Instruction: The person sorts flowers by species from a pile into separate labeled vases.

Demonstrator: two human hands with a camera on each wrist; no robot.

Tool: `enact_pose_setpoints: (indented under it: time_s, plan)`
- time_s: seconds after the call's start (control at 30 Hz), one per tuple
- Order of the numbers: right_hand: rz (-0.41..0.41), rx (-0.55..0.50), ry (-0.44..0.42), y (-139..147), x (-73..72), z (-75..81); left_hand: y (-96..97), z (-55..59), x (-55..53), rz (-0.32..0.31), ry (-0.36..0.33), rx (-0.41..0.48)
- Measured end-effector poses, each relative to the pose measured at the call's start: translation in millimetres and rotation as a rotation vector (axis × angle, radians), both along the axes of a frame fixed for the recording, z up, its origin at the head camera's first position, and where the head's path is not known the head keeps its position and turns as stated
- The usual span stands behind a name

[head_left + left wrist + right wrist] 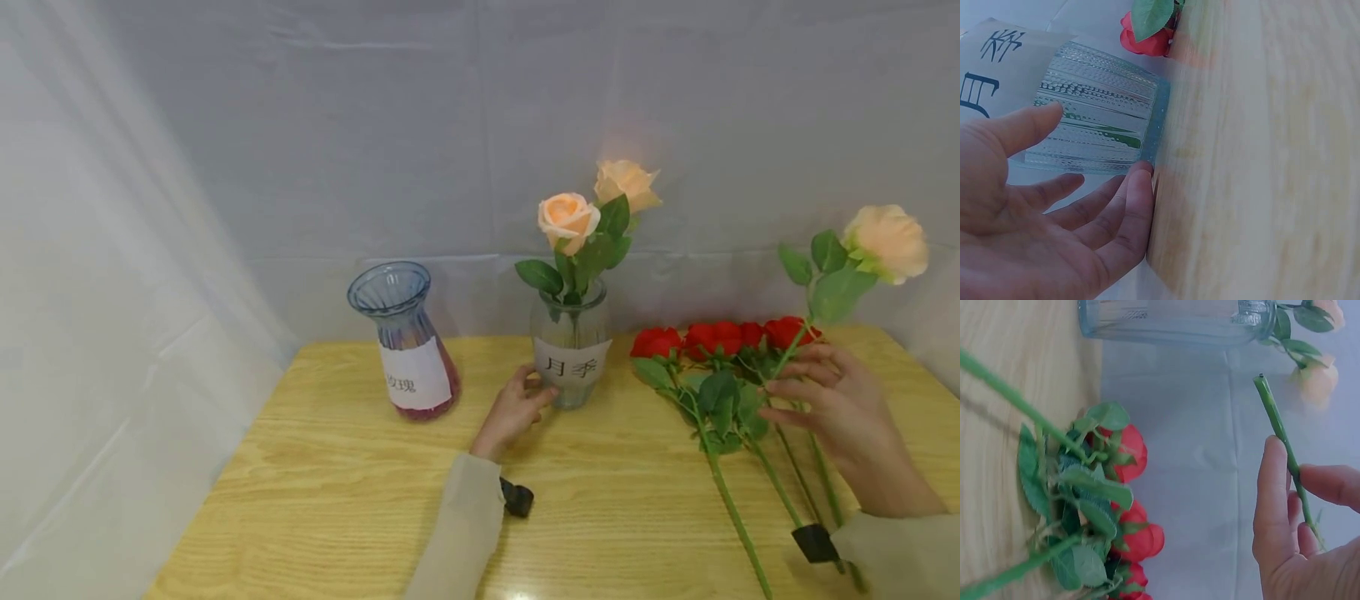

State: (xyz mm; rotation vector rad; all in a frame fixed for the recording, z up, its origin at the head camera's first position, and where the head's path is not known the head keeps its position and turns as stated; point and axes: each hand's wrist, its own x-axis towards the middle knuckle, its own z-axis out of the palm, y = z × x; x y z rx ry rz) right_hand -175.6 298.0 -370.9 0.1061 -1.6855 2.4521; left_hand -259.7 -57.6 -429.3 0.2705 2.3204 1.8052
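The right hand (847,408) pinches one peach rose (888,243) by its stem (1277,419), between thumb and fingers. The left hand (517,408) has loosely bent, parted fingers and is at the foot of the clear vase (572,393); its fingertips seem to touch the glass, but the wrist view is a little dim for being sure.

The stem is held at a slant: the bloom is above the right hand and to its right, while the cut end points leftward and down, to the side of the clear vase. This vase stands upright just beyond the left hand and well to the left of the right hand, so the left hand is the nearer one. Its mouth faces up, and two peach roses (567,221) are in it.

Near the right hand, red roses (716,340) lie on the desk (322,508), blooms beyond the hand and stems coming toward the person. To the left of the left hand and somewhat farther stands the blue vase (390,291).
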Motion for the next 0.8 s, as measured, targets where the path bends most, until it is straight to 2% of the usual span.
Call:
enact_pose_setpoints:
  time_s: [0.17, 0.3, 0.47, 0.57, 0.8]
  plan:
    - [-0.008, 0.001, -0.011, -11, -4.5, 2.9, -0.9, -2.0, -2.6, -0.001, 0.009, -0.003]
    - [0.001, -0.048, 0.011, -18, -5.5, 3.6, -0.3, -3.3, -1.7, -0.006, 0.015, 0.002]
    - [-0.005, -0.097, 0.027, -33, -13.1, 14.7, -0.4, -1.8, -1.0, -0.003, 0.025, -0.005]
    - [-0.048, -0.133, 0.061, -48, -19.1, 22.8, -1.1, -1.2, -0.9, -0.005, 0.022, -0.009]
    - [-0.235, -0.275, 0.148, -84, -30.5, 38.0, -2.3, -1.3, -0.6, -0.014, 0.03, -0.009]
